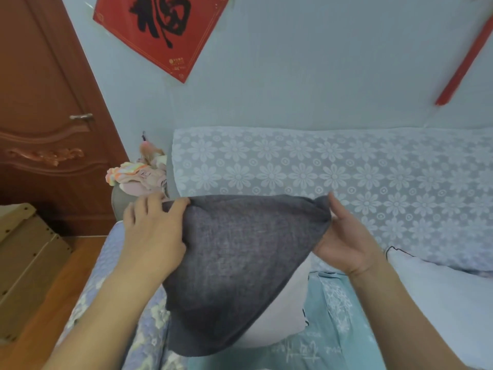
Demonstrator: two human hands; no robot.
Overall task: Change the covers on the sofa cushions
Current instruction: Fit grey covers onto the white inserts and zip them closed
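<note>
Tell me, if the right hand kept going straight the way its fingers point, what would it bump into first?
The right hand points up and away, gripping the grey cover. Going straight on, it would probably meet the flowered sofa back first, though depth is hard to judge.

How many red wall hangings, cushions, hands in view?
Red wall hangings: 2, the square poster and a strip
Cushions: 2, one in a grey cover and a white one
Hands: 2, left hand and right hand
Total: 6
</note>
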